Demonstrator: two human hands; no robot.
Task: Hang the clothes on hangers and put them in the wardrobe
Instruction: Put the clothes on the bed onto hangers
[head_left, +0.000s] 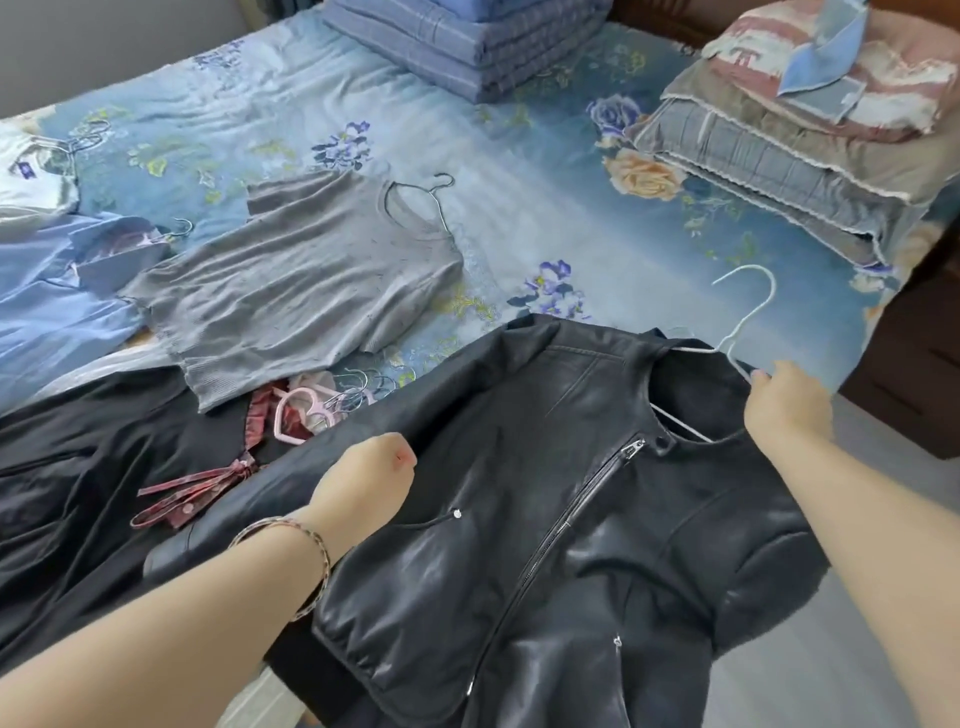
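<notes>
— What is hidden or cut off?

— The hem of the black leather jacket with the slanted zip is cut off by the near edge of the view. Most of the white wire hanger is concealed inside the collar; only its hook, its neck and two short runs of wire are seen. The fingers of the left hand are tucked behind the leather and cannot be made out.

— How are the hands seen?

— The left hand is closed like a fist at the jacket's left shoulder edge, and the leather is gripped there. A thin braided bracelet is worn on that wrist. The right hand is curled round the white wire hanger below the hook, just right of the collar.

— Where is the jacket found?

— It is held up at the near right edge of the bed covered with a blue flowered sheet. One sleeve is stretched toward the near left, over a black garment that is partly cut off. A grey knitted short-sleeved top on a grey wire hanger is laid farther left. A pink plastic hanger is seen near it, beside a tangle of wire hangers that cannot be counted.
</notes>
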